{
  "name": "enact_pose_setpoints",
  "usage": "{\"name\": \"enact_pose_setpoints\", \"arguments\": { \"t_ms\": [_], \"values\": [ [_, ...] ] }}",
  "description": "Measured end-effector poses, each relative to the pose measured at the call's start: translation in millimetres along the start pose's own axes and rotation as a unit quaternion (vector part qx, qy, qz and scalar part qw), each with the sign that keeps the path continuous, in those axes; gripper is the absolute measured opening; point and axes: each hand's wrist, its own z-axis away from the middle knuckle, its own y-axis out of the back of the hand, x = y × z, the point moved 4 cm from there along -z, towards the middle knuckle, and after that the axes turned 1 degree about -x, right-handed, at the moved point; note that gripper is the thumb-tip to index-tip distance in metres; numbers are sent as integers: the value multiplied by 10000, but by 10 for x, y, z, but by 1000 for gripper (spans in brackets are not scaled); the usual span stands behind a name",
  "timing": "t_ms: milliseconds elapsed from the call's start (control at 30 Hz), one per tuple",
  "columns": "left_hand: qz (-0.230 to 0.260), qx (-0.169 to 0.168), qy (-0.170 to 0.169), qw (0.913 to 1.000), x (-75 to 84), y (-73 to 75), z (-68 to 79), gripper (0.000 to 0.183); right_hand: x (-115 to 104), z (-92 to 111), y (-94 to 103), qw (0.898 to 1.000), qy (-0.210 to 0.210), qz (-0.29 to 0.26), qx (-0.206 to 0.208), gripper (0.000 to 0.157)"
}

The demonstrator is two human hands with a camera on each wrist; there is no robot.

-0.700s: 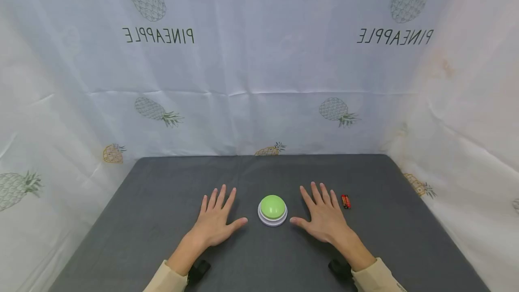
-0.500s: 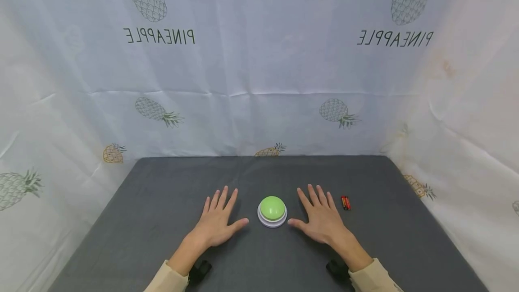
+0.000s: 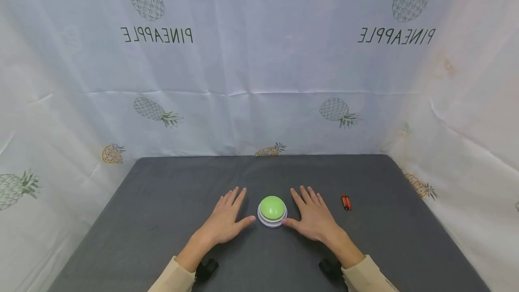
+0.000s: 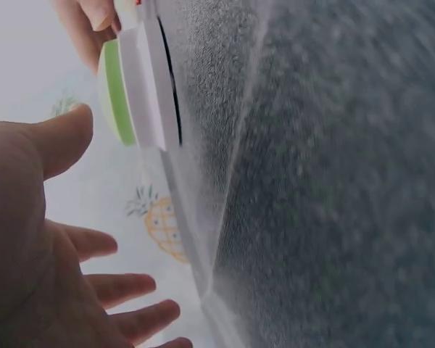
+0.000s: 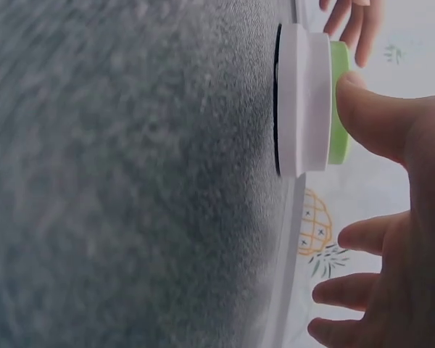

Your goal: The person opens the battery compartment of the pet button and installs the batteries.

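A round push button (image 3: 272,207) with a green dome on a white base sits on the dark grey tabletop, between the two hands. On its left my left hand (image 3: 224,221) spreads its fingers and holds nothing, thumb pointing at the base with a small gap. My right hand (image 3: 314,219) is spread the same way on the other side, its thumb tip right at the edge of the white base. In the right wrist view that thumb (image 5: 377,119) overlaps the green dome (image 5: 339,105). The left wrist view shows the dome (image 4: 116,94) beyond the left thumb (image 4: 65,141).
Two small red batteries (image 3: 346,202) lie side by side to the right of the right hand. The grey tabletop (image 3: 182,170) ends at a white pineapple-print curtain (image 3: 259,66) at the back and sides. Black wrist cameras (image 3: 207,268) sit under both wrists.
Both hands have moved inward toward the push button, the left to the right and the right to the left. The button and batteries stay in place.
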Motion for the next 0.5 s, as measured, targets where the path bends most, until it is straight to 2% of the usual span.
{"name": "enact_pose_setpoints", "arguments": {
  "t_ms": [500],
  "values": [
    [650,-77,-160,9977,181,-113,-157,78,-128,-120,-146,9938,119,-1082,-233,96]
  ]
}}
